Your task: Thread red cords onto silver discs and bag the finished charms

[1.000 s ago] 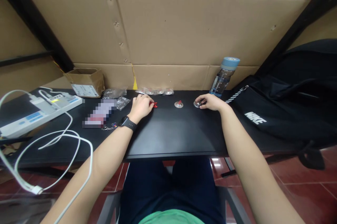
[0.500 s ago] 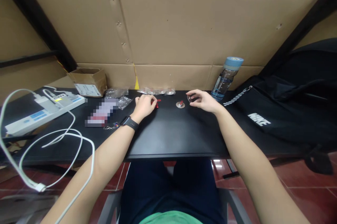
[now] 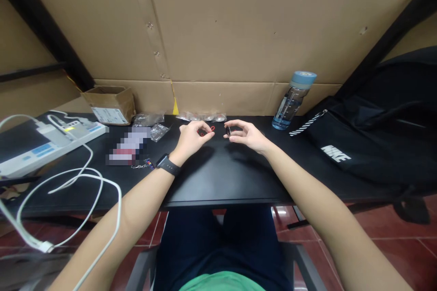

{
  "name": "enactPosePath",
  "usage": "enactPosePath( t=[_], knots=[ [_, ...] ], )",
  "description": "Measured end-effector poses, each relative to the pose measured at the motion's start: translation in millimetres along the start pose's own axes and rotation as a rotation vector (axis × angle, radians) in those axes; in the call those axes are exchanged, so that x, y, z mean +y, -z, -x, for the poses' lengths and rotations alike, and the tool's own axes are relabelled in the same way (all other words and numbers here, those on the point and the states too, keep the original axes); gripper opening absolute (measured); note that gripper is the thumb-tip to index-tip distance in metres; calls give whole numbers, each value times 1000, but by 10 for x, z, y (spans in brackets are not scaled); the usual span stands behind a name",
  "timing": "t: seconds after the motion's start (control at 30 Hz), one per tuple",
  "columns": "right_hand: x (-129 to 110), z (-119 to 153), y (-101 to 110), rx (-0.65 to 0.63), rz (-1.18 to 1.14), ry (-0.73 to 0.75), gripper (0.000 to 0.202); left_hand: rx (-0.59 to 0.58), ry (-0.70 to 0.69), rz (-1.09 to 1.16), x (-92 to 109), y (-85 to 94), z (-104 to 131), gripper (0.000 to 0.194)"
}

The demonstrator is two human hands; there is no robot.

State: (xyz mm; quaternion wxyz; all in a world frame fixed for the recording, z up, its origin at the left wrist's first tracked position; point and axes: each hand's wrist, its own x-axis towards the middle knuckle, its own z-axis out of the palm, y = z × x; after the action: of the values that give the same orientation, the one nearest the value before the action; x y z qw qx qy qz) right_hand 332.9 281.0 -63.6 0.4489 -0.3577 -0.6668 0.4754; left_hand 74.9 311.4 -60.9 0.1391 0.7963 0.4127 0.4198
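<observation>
Head view: left hand [image 3: 191, 139] at nine o'clock, pinching a small looped red piece, likely plastic [image 3: 212, 129]. Right hand [image 3: 251, 138] at three, fingertips gripping a small round glinting disc, likely clear plastic [image 3: 228, 131]. Both parts above the black smooth-topped desk [image 3: 218, 177], near, not touching. Step, as judged: holding parts face to face. Next move calls for steady, light fingertips, careful lining-up.

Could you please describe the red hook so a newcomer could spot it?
At the black table, find the left hand, its wrist wearing a smartwatch. It holds the small hook, whose red loop sets it apart from the round suction cup in the right hand.
</observation>
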Motion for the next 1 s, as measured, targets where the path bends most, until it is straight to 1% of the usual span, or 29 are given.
enactPosePath(
  t=[0.07, 0.13, 0.23, 0.37, 0.6, 0.73, 0.87, 1.0],
  knots=[
    [6, 0, -24, -11, 2, -2, 57, 1, 0, -37, 47, 8, 14, 11],
    [11, 0, -45, -22, 1, -4, 57, -10, 2, -30, 87, 9, 27, 6],
    [17, -2, -70, -34, -16, -2, 57, -56, -6, -31, 131, 5, 44, 14],
    [25, -9, -86, -20, -31, 14, 59, -100, -37, -70, 155, -3, 55, 12],
    [21, -12, -121, -11, -54, 3, 59, -77, -33, -11, 184, -11, 72, 11],
    [16, -12, -144, -2, -49, 5, 59, -89, -46, -24, 213, -15, 83, 9],
    [5, -13, -160, 6, -59, 13, 58, -109, -34, -48, 234, -28, 94, 14],
    [-10, -15, -175, 7, -66, 17, 57, -82, -22, -40, 234, -43, 100, 14]
  ],
)
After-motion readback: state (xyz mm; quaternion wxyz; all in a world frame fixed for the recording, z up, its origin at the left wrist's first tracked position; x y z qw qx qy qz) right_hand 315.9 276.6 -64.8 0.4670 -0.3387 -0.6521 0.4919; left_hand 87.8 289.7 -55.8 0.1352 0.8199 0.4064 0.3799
